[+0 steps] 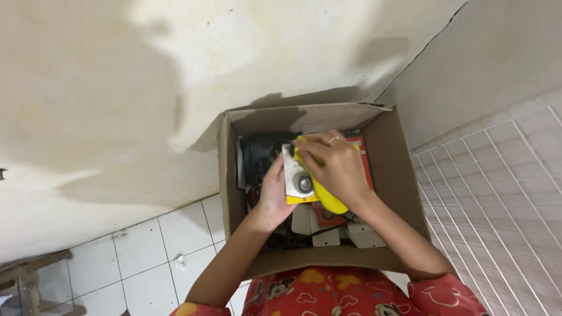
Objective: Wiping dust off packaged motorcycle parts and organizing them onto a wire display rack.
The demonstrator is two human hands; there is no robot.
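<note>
An open cardboard box (404, 175) stands on the floor against a wall corner. Both my hands reach into it. My left hand (274, 196) grips the left edge of a packaged item (297, 182): a card with a round metal part and a yellow backing. My right hand (336, 167), with a ring on one finger, lies over a long yellow handle-like piece (328, 199) of that same item. Under it lie a red package (366, 153), dark objects (260, 155) and several pale metal brackets (328, 234).
White floor tiles (170, 240) lie to the left of the box, smaller tiles (503, 193) to the right. A stained cream wall (146, 88) rises behind. A wooden piece (29, 275) sits at the lower left. My red patterned clothing (333, 292) fills the bottom edge.
</note>
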